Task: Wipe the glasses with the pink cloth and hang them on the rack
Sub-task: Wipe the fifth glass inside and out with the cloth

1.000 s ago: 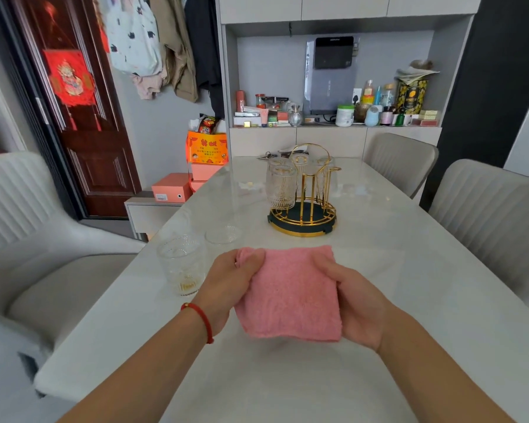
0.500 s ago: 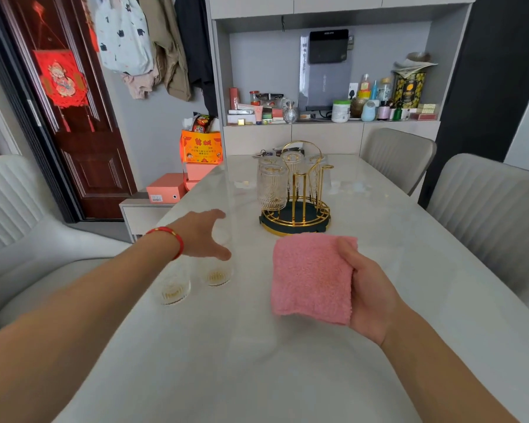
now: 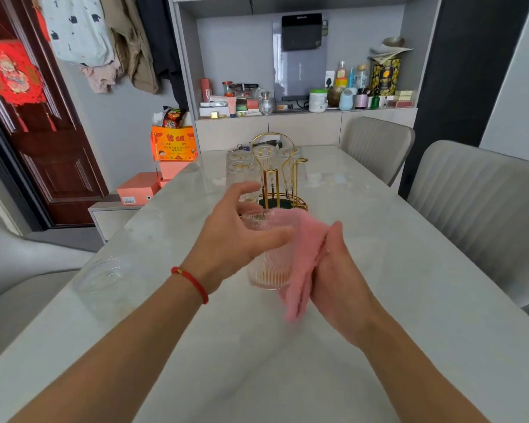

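Observation:
My left hand [image 3: 235, 236] grips a ribbed clear glass [image 3: 269, 267] from above by its upper part, lifted over the table. My right hand [image 3: 336, 270] presses the pink cloth [image 3: 303, 264] flat against the glass's right side, and the cloth hangs down past the glass's base. A second clear glass [image 3: 104, 279] stands on the table at the left, blurred. Behind the hands, the gold rack [image 3: 283, 175] on its dark round base holds several glasses upside down.
The pale marble table [image 3: 379, 270] runs away from me. Grey chairs [image 3: 483, 209] stand along the right side and another [image 3: 19, 270] at the left. A cluttered shelf [image 3: 306, 102] lies behind the table's far end.
My left hand, reaching toward the glasses at the left half a second ago, now holds one glass in front of me. My right hand has brought the cloth against it.

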The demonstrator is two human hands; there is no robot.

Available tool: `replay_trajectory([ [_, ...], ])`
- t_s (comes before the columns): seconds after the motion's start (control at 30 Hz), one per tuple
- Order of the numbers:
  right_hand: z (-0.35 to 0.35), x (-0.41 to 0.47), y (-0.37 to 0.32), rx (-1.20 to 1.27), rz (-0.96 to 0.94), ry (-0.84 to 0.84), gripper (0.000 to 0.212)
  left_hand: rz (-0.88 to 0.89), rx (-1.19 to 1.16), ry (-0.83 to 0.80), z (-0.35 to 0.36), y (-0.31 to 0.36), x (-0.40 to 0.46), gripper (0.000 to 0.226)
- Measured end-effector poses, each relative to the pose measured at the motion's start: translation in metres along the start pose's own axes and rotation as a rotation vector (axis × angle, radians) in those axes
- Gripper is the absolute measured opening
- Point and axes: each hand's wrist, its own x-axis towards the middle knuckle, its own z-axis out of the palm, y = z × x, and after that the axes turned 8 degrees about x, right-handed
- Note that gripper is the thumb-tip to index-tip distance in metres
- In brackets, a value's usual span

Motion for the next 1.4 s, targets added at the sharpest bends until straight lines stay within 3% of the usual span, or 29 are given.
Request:
replay_trajectory([
  [0.23, -0.032, -0.003, 0.005, 0.26, 0.048, -0.066, 0.072, 0.016, -0.11, 0.177, 0.03, -0.022, -0.009, 0.077],
  [0.3, -0.03, -0.003, 0.007, 0.317, 0.061, -0.075, 0.062, 0.022, -0.169, 0.199, 0.035, -0.024, -0.01, 0.075],
  [0.47, -0.023, -0.002, 0.011, 0.047, -0.098, -0.155, 0.048, 0.071, -0.261, 0.223, 0.046, -0.032, -0.022, 0.08],
  [0.7, -0.006, 0.002, 0.025, -0.41, -0.385, -0.046, 0.07, 0.027, -0.438, 0.223, 0.05, -0.032, -0.035, 0.076],
  [0.8, 0.001, 0.003, 0.035, -0.3, -0.416, 0.081, 0.071, 0.042, -0.392, 0.227, 0.067, -0.027, -0.04, 0.064],
  [0.97, -0.003, 0.002, 0.031, 0.018, -0.293, 0.329, 0.073, 0.035, -0.15, 0.018, 0.092, -0.035, -0.046, 0.06],
  [1.07, -0.002, 0.0, 0.034, -0.034, -0.315, 0.441, 0.083, -0.024, 0.055, 0.066, 0.099, -0.04, -0.056, 0.065],
  [1.13, -0.003, 0.0, 0.035, -0.03, -0.301, 0.437, 0.086, -0.02, -0.029, 0.008, 0.096, -0.044, -0.058, 0.057],
  [1.23, -0.006, -0.002, 0.033, -0.089, -0.271, 0.417, 0.065, 0.038, -0.135, -0.084, 0.088, -0.049, -0.056, 0.042],
  [1.4, 0.002, -0.006, 0.032, -0.054, -0.223, 0.428, 0.052, 0.103, -0.085, -0.069, 0.08, -0.051, -0.051, 0.046],
])
